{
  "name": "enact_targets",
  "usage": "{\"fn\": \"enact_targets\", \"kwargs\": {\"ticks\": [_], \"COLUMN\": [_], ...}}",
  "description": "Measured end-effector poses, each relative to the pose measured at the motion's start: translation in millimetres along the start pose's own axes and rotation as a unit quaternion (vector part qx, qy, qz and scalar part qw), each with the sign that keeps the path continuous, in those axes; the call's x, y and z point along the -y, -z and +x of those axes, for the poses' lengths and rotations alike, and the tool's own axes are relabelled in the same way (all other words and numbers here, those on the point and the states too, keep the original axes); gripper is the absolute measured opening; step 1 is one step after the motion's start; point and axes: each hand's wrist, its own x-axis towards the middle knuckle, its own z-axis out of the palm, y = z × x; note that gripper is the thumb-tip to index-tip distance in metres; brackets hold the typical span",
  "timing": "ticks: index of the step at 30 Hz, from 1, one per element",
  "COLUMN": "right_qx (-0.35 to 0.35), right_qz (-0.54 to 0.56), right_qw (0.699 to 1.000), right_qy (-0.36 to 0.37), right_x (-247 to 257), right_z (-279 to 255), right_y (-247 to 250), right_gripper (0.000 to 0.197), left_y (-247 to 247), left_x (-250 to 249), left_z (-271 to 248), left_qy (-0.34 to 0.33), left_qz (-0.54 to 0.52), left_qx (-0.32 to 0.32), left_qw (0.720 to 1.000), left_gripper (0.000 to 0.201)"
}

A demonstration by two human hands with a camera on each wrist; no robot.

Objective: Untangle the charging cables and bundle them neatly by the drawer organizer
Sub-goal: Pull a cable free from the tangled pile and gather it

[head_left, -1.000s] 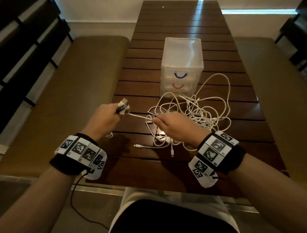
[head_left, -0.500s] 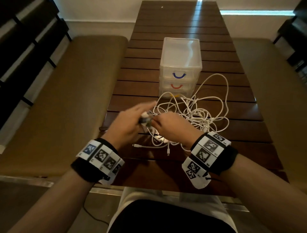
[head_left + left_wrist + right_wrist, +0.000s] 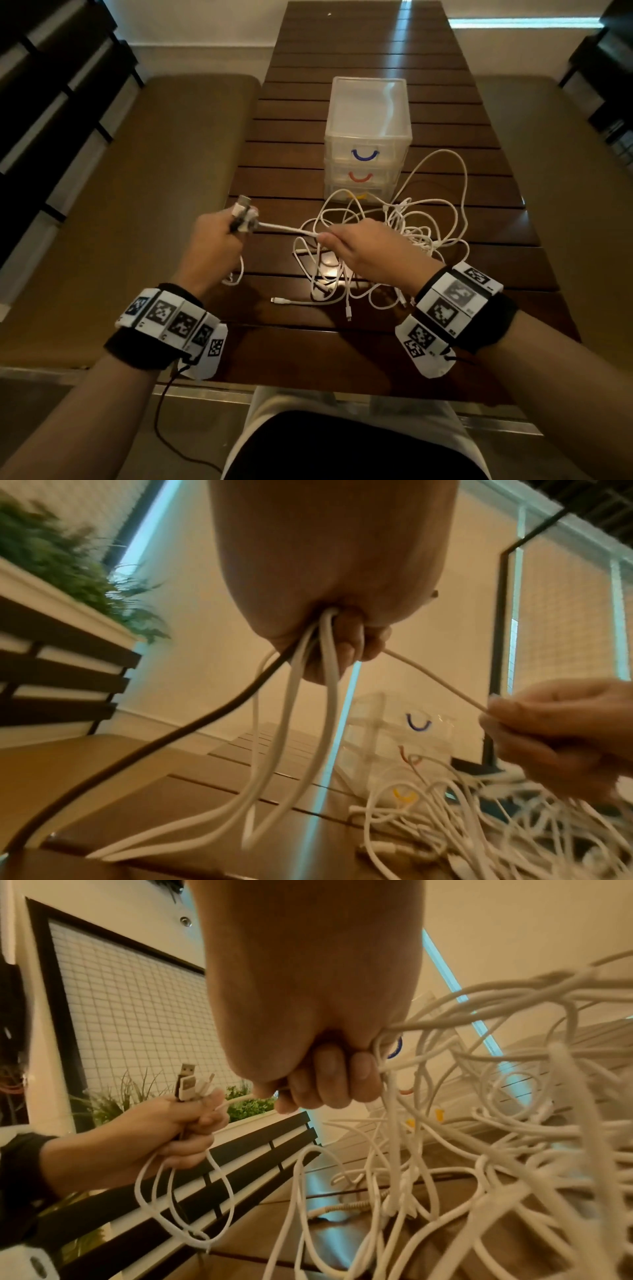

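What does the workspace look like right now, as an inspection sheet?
Surface: dark slatted table.
Job's things: tangle of white cables beside the clear organizer; plugs bunched in the left hand.
Clutter: nothing seen.
Hands: left hand grips the plug ends; right hand pinches one strand.
Cables: the strand runs taut between the hands; loose ends lie near the table's front.
Surroundings: benches on both sides, plants behind.
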Motion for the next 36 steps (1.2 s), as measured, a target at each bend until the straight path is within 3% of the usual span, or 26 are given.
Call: {"fn": "enact_targets", "kwargs": {"ticks": [3,5,7,12,14,18,24,26,30,36], "right_qx": [-0.001,-0.003,0.012,0.017,0.015,0.037,0.057,0.051,0.038,0.022], "right_qz": [0.025,0.015,-0.008,-0.009,0.016,0.015,0.017,0.007,0.001,-0.012], "right_qw": [0.999,0.999,0.999,0.999,1.0,0.999,0.998,0.998,0.999,0.999], "right_qy": [-0.025,-0.033,-0.04,-0.03,-0.021,-0.006,0.018,0.019,-0.014,-0.024], "right_x": [-11,-17,-16,4,9,10,7,5,-10,-16], "right_z": [-3,-6,-5,7,9,6,4,3,-1,-5], "right_y": [5,5,3,-5,-6,-4,-4,-4,3,13], "right_gripper": [0.039,0.041,0.041,0.041,0.039,0.039,0.036,0.035,0.04,0.039], "left_y": [10,9,1,-40,-51,-52,-33,-25,2,14], "left_x": [10,14,10,-23,-21,-13,-14,-12,5,14], "left_z": [7,9,7,-11,-15,-15,-3,1,14,22], "left_qy": [0.06,0.067,0.041,-0.102,-0.111,-0.088,-0.068,-0.054,-0.014,-0.016], "left_qz": [-0.034,-0.011,0.028,0.059,0.092,0.142,0.152,0.166,0.162,0.191], "left_qx": [-0.076,-0.078,-0.046,0.142,0.172,0.19,0.236,0.22,0.113,0.04], "left_qw": [0.995,0.995,0.998,0.983,0.975,0.968,0.957,0.96,0.98,0.981], "left_gripper": [0.032,0.032,0.029,0.07,0.063,0.027,0.022,0.026,0.023,0.016]}}
